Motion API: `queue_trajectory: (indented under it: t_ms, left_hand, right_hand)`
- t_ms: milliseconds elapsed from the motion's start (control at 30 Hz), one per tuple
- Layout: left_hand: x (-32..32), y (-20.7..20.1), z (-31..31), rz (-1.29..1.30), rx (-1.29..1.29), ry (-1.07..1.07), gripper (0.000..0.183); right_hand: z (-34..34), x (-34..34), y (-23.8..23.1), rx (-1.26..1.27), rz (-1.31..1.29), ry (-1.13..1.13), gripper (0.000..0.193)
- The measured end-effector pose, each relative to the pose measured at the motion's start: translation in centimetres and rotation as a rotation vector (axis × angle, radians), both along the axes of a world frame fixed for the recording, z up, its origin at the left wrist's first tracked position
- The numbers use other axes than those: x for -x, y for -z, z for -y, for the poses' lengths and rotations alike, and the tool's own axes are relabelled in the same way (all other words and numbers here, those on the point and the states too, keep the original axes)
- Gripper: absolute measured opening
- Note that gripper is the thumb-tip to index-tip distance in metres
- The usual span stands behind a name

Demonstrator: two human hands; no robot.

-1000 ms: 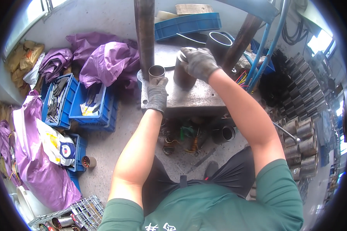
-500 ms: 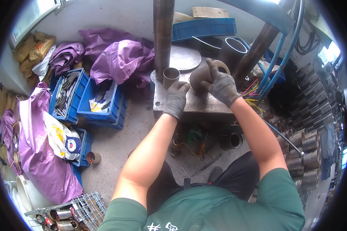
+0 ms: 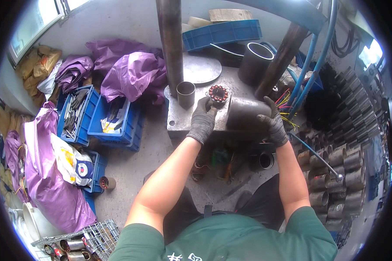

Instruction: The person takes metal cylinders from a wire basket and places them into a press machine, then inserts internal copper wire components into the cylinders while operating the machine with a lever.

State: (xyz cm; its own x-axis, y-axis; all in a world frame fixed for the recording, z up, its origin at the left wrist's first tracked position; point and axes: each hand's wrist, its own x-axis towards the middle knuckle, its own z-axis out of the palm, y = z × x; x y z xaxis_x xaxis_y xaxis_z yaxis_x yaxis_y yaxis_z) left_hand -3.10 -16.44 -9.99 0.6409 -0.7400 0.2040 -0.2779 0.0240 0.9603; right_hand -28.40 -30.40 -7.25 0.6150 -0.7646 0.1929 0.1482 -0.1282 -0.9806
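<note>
Swung level since earlier frame: dark steel cylinder [image 3: 249, 113], long axis now nine-to-three. Right gloved hand [image 3: 275, 126], nearer, at its three-o'clock end, fingers spread. Left gloved hand [image 3: 203, 121] meets wound stator [image 3: 218, 99] at one o'clock, grip or touch impossible to tell; stator lies at cylinder's ten o'clock.

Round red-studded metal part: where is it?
Head view, upper middle: the part is at the gloved left hand, left of the large dark metal cylinder.

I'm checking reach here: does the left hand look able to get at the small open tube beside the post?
Probably yes: the small open tube stands near the left hand with nothing visible between them, though that hand, at the wound ring, may have to leave it first.
</note>
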Motion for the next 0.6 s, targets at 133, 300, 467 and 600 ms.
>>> queue_trajectory:
  t_ms: [133,300,467,600]
  left_hand:
    - [-0.6,-0.4,0.9,0.243,-0.035,0.072,0.051]
    - [-1.6,-0.8,2.5,0.399,-0.249,0.202,0.05]
    - [-0.8,-3.4,0.7,0.62,-0.343,0.128,0.036]
    - [-1.9,-5.7,-3.5,0.63,-0.353,0.213,0.032]
  right_hand:
    - [-0.2,0.2,0.6,-0.195,0.096,-0.013,0.093]
    - [-0.7,-0.8,1.0,-0.298,0.194,0.031,0.092]
    - [-0.6,-0.9,1.7,-0.316,0.23,0.149,0.088]
    - [-1.3,-2.2,1.6,-0.418,0.205,0.281,0.086]
